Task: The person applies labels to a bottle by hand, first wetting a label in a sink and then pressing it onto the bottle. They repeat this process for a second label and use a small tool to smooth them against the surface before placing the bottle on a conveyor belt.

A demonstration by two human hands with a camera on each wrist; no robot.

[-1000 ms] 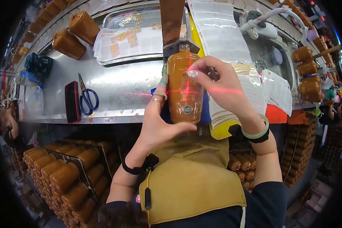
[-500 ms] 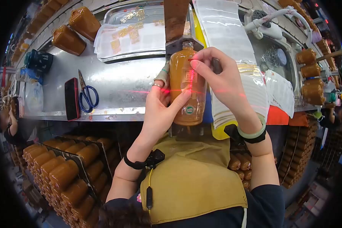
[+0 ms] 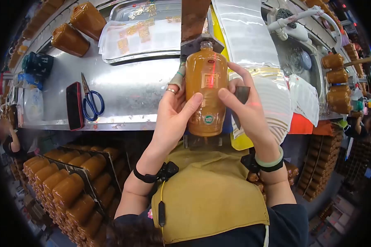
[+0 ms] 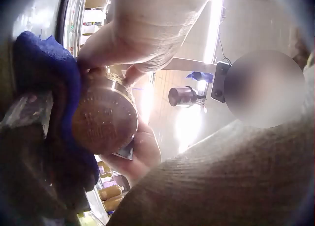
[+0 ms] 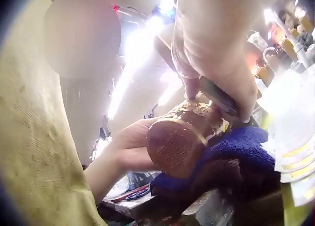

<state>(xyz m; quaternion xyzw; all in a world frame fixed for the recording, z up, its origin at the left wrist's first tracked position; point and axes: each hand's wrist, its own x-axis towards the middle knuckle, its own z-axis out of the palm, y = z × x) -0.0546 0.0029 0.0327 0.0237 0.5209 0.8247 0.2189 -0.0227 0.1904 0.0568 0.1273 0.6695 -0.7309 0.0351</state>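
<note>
An amber bottle (image 3: 206, 88) lies neck away from the person, with a square gold emblem, a small red oval mark near the shoulder and a round green sticker near its base. The left hand (image 3: 172, 117) grips its left side, thumb on the front. At the right side the right hand (image 3: 251, 115) holds it, thumb at the edge, with a dark flat tool (image 3: 242, 95) kept in that palm. Both wrist views show the bottle's round base (image 4: 106, 119) (image 5: 175, 146) above a blue cloth (image 4: 69, 73) (image 5: 241, 147).
Scissors (image 3: 92, 103) and a phone (image 3: 74, 106) lie on the metal table at left. Behind is a tray (image 3: 127, 59) with gold decals. White sheets (image 3: 251, 37) are stacked at right, beside a sink with a tap (image 3: 294, 18). Two bottles (image 3: 70, 40) (image 3: 88, 20) stand back left.
The right hand has moved from the bottle's upper front down to its right side. The left thumb has come onto the front. The bottle has shifted slightly right.
</note>
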